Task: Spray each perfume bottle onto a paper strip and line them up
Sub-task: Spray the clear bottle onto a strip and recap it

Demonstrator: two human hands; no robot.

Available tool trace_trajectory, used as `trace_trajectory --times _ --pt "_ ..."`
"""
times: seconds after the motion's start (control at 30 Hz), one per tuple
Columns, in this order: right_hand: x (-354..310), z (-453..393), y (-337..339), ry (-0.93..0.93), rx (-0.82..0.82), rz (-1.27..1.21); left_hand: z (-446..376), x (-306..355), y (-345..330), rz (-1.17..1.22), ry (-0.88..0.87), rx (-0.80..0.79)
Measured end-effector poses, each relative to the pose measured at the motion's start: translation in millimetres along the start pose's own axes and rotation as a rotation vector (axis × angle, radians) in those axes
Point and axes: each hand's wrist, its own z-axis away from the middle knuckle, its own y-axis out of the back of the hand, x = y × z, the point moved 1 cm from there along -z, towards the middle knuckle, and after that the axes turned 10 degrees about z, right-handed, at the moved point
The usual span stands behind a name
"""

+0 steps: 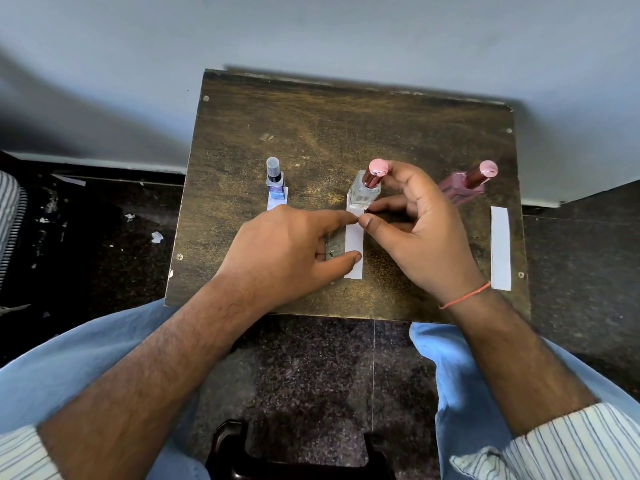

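Three perfume bottles stand in a row on a small dark wooden table: a clear one with a grey cap at the left, a clear square one with a pink cap in the middle, and a pink one with a pink cap at the right. A white paper strip lies in front of the middle bottle. My left hand touches that strip with index fingertip and thumb. My right hand pinches the strip's top end near the bottle's base. Another strip lies under the left bottle, mostly hidden.
A third white strip lies along the table's right edge. The table stands against a pale wall. Paper scraps litter the dark floor to the left. My knees in light blue trousers flank the table's near edge.
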Motion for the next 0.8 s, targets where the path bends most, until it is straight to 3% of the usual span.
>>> trace_trajectory --times 0.57,0.8 --pt "12.2 15.9 27.1 0.05 0.038 0.142 -7.2 18.3 -18.0 0.14 -0.112 0.034" --pt "12.7 25.1 42.8 0.064 0.185 0.178 -10.3 28.9 -20.9 0.228 -0.116 0.011"
